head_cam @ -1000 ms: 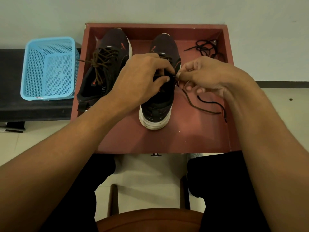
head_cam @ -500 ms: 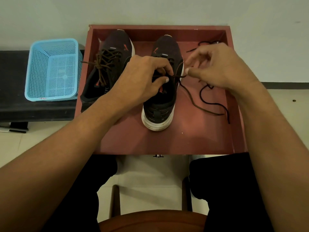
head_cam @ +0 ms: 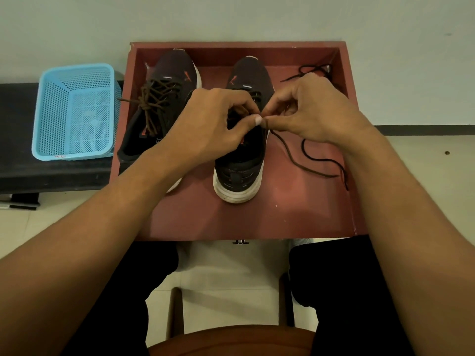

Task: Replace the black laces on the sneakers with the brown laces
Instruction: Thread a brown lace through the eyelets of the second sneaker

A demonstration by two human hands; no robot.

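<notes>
Head view. Sneakers, two, dark, white-soled, in red tray (head_cam: 295,217): left sneaker (head_cam: 174,69) (brown-laced, knotted) toe toward 1 o'clock; right sneaker (head_cam: 239,163) toe at 12. Over it left hand (head_cam: 205,124) and right hand (head_cam: 316,111) both pinch brown lace (head_cam: 290,155), tail trailing to 4 o'clock. At 2 o'clock, black laces (head_cam: 311,70) heaped.

Tray (head_cam: 231,222): 1.
Sneakers: 2. Left sneaker (head_cam: 164,98) at 10 o'clock in the tray; right sneaker (head_cam: 241,163) at centre.
Brown laces: 2. Tied brown lace (head_cam: 151,104) on the left sneaker; loose brown lace (head_cam: 290,152) trailing toward 4 o'clock.
Black lace tangle (head_cam: 312,70): 1, at 1 o'clock; strand count indeterminate.
Blue basket (head_cam: 74,111): 1, at 9 o'clock outside the tray.
Hands: 2. Left hand (head_cam: 205,124); right hand (head_cam: 318,111).
</notes>
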